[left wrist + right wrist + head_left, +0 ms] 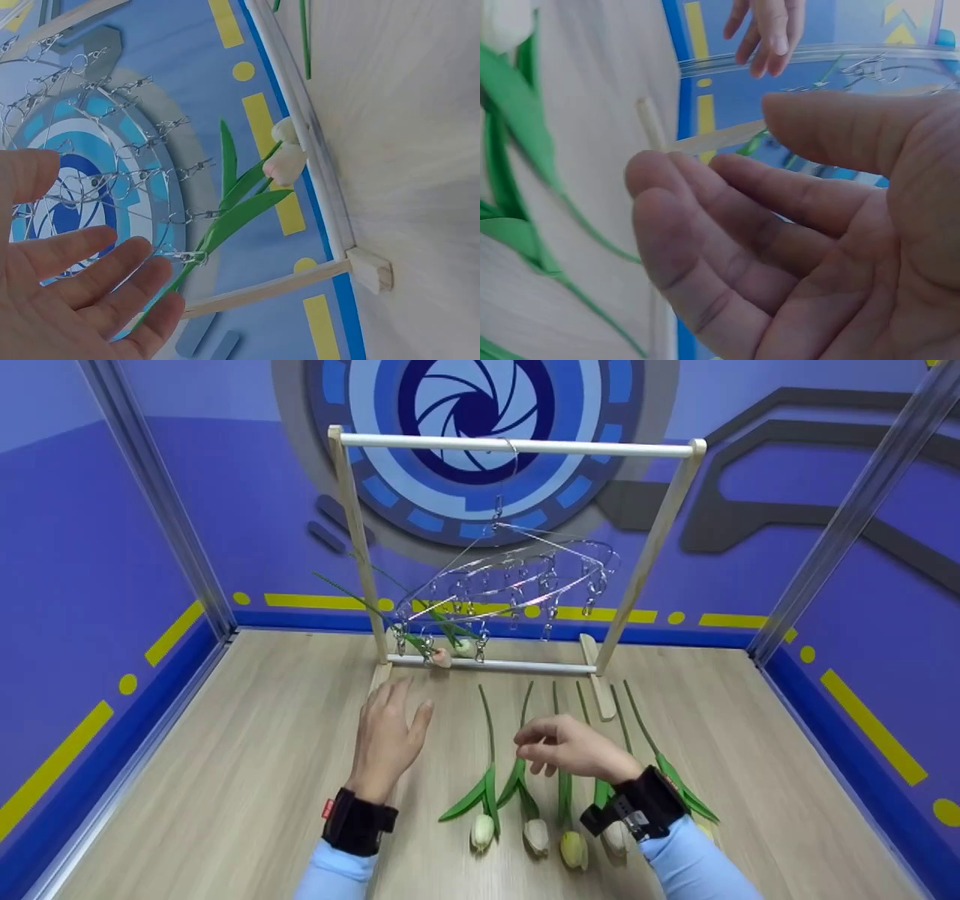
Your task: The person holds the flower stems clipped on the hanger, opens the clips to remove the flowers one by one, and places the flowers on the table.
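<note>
My left hand (388, 739) hovers near the rack's left foot with its fingers spread and nothing in them. Over the tulip stems, my right hand (574, 748) has loosely bent fingers and holds nothing. A metal clip hanger (517, 592) hangs from the rack's top bar, with many small clips. Two artificial tulips hang from its left side, heads down: a pinkish one (285, 163) and a white one (463, 648). Below lies a row of several tulips, among them a white tulip (482, 834) and a yellow tulip (574, 850). The right forearm partly hides those on the right.
The rack has a white top bar (592, 448), wooden side posts (651, 559) and a white lower bar (510, 666). It stands toward the back of a wood-grain table (247, 765). Blue and purple printed panels (225, 480) close in the back and both sides.
</note>
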Tool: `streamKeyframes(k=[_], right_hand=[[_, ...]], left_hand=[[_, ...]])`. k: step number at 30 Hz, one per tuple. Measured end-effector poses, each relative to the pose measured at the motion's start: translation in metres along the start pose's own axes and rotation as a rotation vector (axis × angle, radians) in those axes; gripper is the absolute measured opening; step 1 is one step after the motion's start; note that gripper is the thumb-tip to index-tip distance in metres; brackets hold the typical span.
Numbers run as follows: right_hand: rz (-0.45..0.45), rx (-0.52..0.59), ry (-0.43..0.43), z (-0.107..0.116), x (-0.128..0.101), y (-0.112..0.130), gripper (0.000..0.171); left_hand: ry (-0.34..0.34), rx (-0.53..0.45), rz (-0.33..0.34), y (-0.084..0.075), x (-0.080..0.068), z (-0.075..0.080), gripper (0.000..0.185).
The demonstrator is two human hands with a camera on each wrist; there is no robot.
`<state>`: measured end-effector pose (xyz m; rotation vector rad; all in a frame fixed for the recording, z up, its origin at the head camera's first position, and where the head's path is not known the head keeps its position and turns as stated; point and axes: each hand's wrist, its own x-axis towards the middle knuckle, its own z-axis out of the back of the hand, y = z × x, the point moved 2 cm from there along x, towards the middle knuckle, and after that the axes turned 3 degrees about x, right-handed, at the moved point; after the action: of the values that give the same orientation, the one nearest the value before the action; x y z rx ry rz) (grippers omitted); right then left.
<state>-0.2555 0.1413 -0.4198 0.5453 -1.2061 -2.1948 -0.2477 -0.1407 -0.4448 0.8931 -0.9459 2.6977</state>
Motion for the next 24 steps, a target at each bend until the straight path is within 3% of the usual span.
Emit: streamKeyframes(k=[8, 14, 21, 24], right_hand=[[0.162, -0.036, -0.124, 0.013, -0.003, 0.035, 0.030], [0.285, 0.005, -0.255, 0.021, 0.000, 0.057, 0.027], [0.324, 0.058, -0.389, 0.022, 0.017, 0.076, 0.032], [0.323, 0.054, -0.422, 0.021, 0.024, 0.082, 0.036]], left_hand=[[0.015, -0.108, 0.153, 0.006, 0.031, 0.017, 0.054], [0.037, -0.203, 0.186, 0.011, 0.054, 0.022, 0.059], [0.170, -0.465, 0.334, 0.017, 0.080, 0.017, 0.061], [0.185, -0.534, 0.368, 0.016, 0.084, 0.014, 0.056]])
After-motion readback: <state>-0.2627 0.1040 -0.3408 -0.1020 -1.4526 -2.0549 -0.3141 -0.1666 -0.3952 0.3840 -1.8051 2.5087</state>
